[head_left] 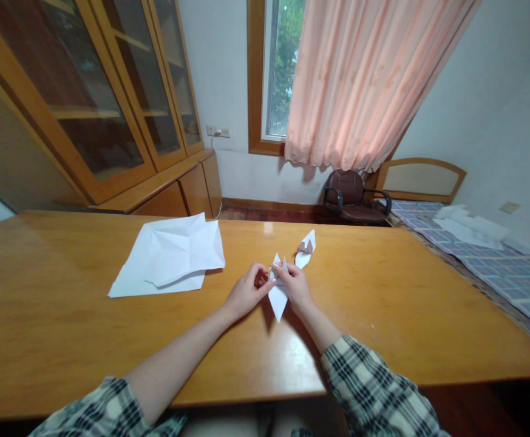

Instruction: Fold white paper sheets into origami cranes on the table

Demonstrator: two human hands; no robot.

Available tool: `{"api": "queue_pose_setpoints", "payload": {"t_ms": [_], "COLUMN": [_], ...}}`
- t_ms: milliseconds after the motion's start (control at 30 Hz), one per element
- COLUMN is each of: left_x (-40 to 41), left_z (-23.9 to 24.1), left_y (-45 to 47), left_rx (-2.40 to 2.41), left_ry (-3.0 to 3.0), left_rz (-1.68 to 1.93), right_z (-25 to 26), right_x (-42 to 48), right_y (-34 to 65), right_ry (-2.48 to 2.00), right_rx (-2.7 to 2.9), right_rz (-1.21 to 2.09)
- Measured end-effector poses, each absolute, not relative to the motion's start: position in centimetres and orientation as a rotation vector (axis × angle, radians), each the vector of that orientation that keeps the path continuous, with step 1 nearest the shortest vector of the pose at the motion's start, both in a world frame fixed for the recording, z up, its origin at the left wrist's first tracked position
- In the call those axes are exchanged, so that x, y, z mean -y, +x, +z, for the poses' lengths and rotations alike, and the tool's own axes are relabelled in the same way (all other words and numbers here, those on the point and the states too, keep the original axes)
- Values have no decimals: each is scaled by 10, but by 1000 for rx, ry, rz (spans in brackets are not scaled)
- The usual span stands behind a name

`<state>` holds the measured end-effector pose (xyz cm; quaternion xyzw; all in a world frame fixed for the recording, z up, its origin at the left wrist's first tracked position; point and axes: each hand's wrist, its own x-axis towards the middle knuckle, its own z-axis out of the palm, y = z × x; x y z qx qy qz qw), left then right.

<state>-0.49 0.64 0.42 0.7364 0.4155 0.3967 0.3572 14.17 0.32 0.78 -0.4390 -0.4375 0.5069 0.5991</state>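
Note:
Between my two hands is a piece of folded white paper [278, 303], diamond-shaped, with a long point toward me and two narrow points standing up on the far side. My left hand [249, 287] pinches its left edge between thumb and fingers. On the right edge, my right hand [294, 285] grips it in the same way, closed. Just beyond my right hand lies a second folded paper piece [305, 255], white with a greyish-brown part in its middle. Something dark red [260, 278] shows under my left fingers; I cannot make out what it is.
Creased white paper sheets [183, 249] lie overlapping on the left of the wooden table [383, 303]. A glass-fronted cabinet [164, 152] stands behind at left. Past the far edge are a brown armchair [349, 188] and a bed [465, 249] with a checked cover at right.

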Motion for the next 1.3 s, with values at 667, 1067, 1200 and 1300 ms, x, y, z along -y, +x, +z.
{"api": "queue_pose_setpoints", "payload": {"t_ms": [667,1067,1200,1300], "left_x": [-11,-23,-22,-19], "left_z": [4,-5,-6,-3], "left_y": [-7,-12,-11,-9], "left_rx": [-1013,-939,-890,-895], "left_ry": [1906,1727,1694,1686], "left_rz": [936,1080,1098,1089], "right_z": [17,9,8,9], "right_x": [-3,-9,-10,-10], "right_y": [146,159,160,161], "right_ry": [-949,-966,-974,-1000], "right_rx": [993,1360,1404,1427], "right_rz": [1165,1086,1050,992]}}
